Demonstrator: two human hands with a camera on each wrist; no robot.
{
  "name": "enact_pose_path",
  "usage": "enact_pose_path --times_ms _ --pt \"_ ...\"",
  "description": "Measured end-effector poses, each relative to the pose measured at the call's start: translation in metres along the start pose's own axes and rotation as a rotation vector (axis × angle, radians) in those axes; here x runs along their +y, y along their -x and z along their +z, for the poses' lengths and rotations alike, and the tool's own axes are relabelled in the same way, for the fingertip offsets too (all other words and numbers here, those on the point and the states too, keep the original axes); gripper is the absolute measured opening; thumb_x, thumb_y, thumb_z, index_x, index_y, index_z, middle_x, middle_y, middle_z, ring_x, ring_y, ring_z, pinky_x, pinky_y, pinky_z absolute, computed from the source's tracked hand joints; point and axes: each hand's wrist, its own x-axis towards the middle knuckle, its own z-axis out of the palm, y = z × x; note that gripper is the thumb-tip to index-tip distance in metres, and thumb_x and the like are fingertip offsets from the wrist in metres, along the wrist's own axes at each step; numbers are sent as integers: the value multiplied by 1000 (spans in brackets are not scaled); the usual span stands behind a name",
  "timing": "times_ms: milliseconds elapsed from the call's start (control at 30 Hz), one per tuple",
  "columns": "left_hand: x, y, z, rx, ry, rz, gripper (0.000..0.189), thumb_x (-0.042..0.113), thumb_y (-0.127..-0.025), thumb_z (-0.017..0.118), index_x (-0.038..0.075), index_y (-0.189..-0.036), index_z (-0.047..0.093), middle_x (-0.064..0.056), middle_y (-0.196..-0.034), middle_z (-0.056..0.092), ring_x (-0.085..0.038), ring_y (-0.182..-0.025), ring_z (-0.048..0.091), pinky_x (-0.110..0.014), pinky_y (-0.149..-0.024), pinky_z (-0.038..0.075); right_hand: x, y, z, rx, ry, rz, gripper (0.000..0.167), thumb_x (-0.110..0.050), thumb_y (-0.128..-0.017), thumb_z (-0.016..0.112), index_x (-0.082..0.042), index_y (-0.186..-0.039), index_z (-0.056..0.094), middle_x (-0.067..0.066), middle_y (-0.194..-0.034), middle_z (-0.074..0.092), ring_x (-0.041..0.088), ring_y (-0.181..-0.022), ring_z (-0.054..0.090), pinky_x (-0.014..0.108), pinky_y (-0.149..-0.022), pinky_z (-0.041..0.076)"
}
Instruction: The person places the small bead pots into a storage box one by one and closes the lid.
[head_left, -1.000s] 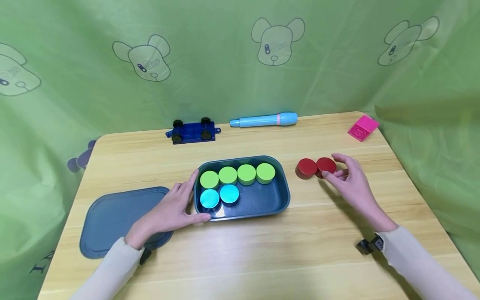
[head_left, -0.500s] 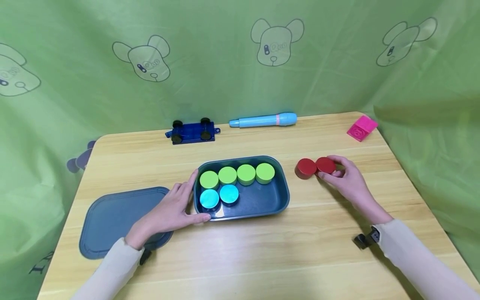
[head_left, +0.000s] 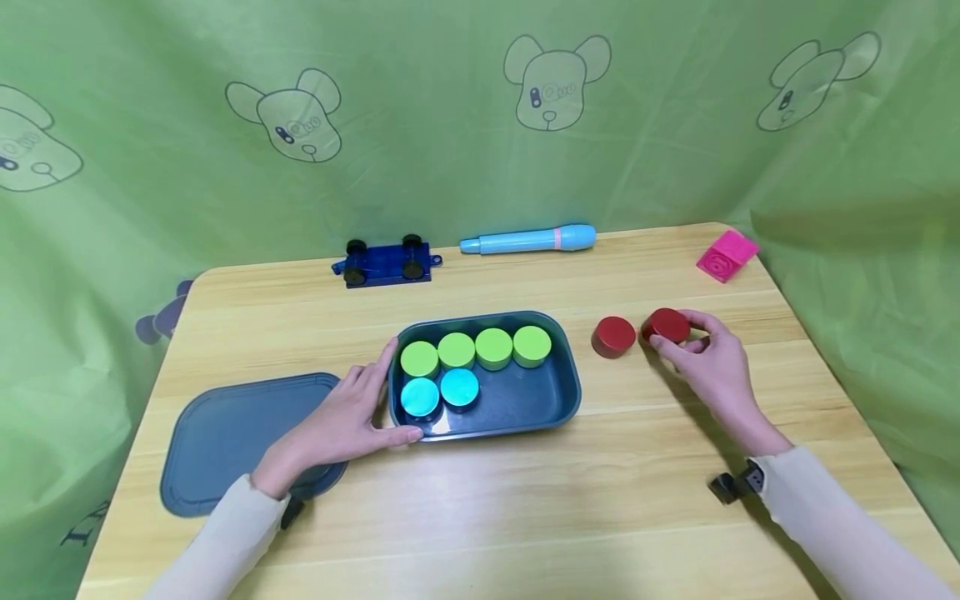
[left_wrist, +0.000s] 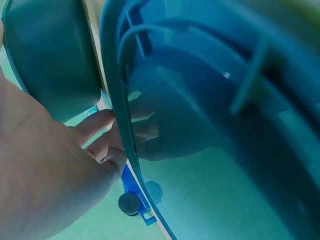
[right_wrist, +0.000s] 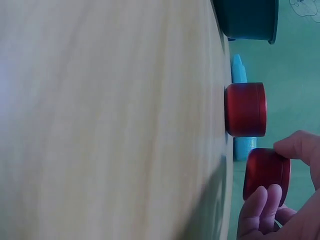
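My right hand (head_left: pixel 716 367) pinches a round red tin (head_left: pixel 667 326) between thumb and fingers. In the right wrist view the held tin (right_wrist: pixel 265 172) is tilted and raised clear of the table. A second red tin (head_left: pixel 613 337) stands upright just to its left. My left hand (head_left: pixel 345 417) holds the left end of a dark blue rectangular box (head_left: pixel 525 408), thumb at the near wall and fingers along the left side. Inside the box are a back row of several lime-green round tins (head_left: pixel 493 348) and two bright blue-topped tins (head_left: pixel 459 389) at the front left.
A flat dark blue lid (head_left: pixel 232 442) lies left of the box, partly under the left forearm. Along the table's back edge are a blue wheeled toy chassis (head_left: pixel 386 264), a light blue toy microphone (head_left: pixel 528 240) and a pink block (head_left: pixel 727 256). Green printed cloth (head_left: pixel 427 167) hangs behind.
My right hand has taken hold of the right-hand red tin and moved it slightly right and up, opening a gap from the other red tin. The left hand and box stay put.
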Motion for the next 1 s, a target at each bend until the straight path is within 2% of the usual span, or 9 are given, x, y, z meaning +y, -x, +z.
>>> enact_pose_path --times_ms 200,300,433,567,733,833,933,1000 --pt "3 0 0 -1 9 -3 129 73 -91 76 28 -176 -9 -16 -170 39 -36 -138 45 -66 -104 48 -5 4 -5 12 -66 0 71 -34 -100 82 -1 -155 52 7 -99 64 9 -80 60 19 -63 51" --pt "3 -1 1 -1 8 0 129 73 -91 76 27 -176 -9 -16 -171 38 -37 -139 44 -66 -104 48 -9 7 -4 37 -123 -10 66 -31 -100 84 -3 -151 54 2 -99 64 8 -79 59 18 -61 50" --pt "3 -1 1 2 -2 5 129 74 -91 76 26 -177 -9 -17 -170 39 -38 -139 45 -67 -105 47 -19 13 4 49 -196 -76 57 -22 -99 85 -5 -146 57 -2 -104 64 5 -75 61 16 -61 50" --pt "2 0 0 8 -2 -4 129 75 -90 75 29 -176 -9 -17 -170 39 -38 -140 44 -68 -104 47 -35 20 19 18 -236 -157 56 -18 -100 83 -2 -146 57 -1 -120 65 3 -77 68 15 -68 52" --pt "0 1 2 -1 -12 -8 129 77 -90 74 30 -176 -10 -16 -170 39 -38 -141 44 -67 -105 47 -52 31 34 -52 -277 -190 57 -17 -101 82 1 -147 55 8 -129 64 6 -81 73 15 -76 55" --pt "0 0 3 2 -17 7 129 77 -90 74 29 -176 -10 -16 -169 41 -38 -140 45 -67 -106 46 -61 36 38 -85 -254 -214 56 -17 -100 83 -1 -146 55 12 -130 63 11 -77 72 16 -70 55" --pt "-1 -1 3 3 -16 10 129 76 -91 75 29 -176 -10 -16 -168 42 -39 -141 45 -68 -106 46 -68 38 42 -115 -179 -246 55 -21 -100 84 -4 -145 58 14 -121 65 18 -76 68 20 -64 52" --pt "-1 -1 3 4 -17 9 129 75 -91 75 29 -176 -10 -16 -169 41 -40 -142 44 -69 -106 45 -73 39 45 -145 -136 -268 55 -23 -99 85 -5 -145 59 14 -114 65 22 -80 64 21 -64 51"
